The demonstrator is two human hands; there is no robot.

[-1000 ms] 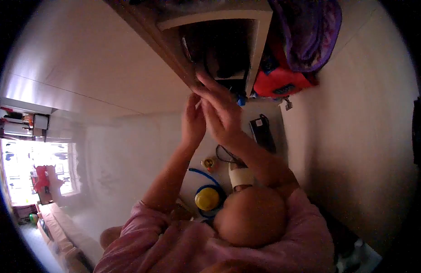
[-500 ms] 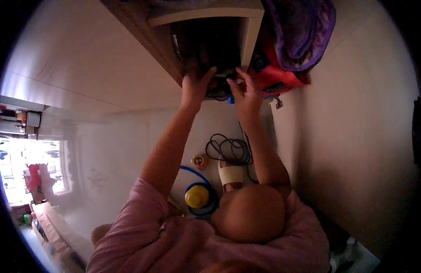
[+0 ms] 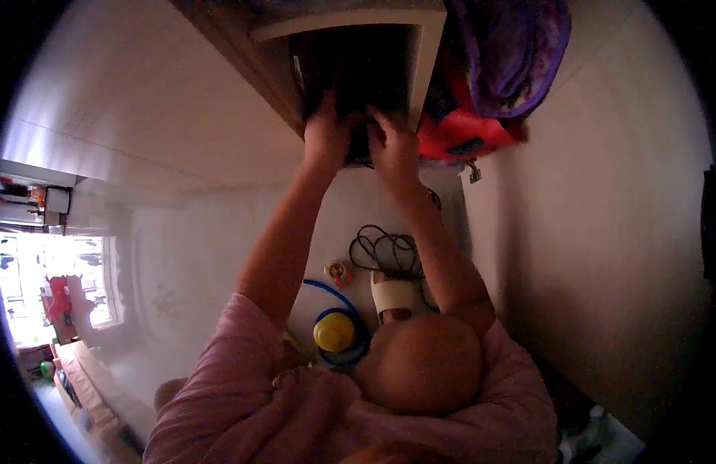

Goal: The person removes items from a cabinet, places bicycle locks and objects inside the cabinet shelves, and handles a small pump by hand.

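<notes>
My left hand (image 3: 325,138) reaches into the lower opening of a wooden cabinet (image 3: 426,73), its fingers lost in the dark interior. Close beside it, my right hand (image 3: 394,151) is at the same opening with thumb and fingers bent inward. Between the two hands sits a dark item (image 3: 359,145) with thin cord-like edges below it; its kind is too dark to make out. A thin pale edge shows at the inner left side of the opening.
Right of the cabinet hang a red bag (image 3: 470,133) and a purple-edged cloth (image 3: 520,69). Below lie a coiled black cable (image 3: 381,246), a yellow and blue foot pump (image 3: 335,332) and a small round item (image 3: 339,272), near my sandalled foot (image 3: 392,295). A bright window (image 3: 95,278) is far left.
Both hands have moved deeper into the opening, and the right hand has shifted left, closer to the left one. The blue piece and loops of dark cord between them are no longer visible.
</notes>
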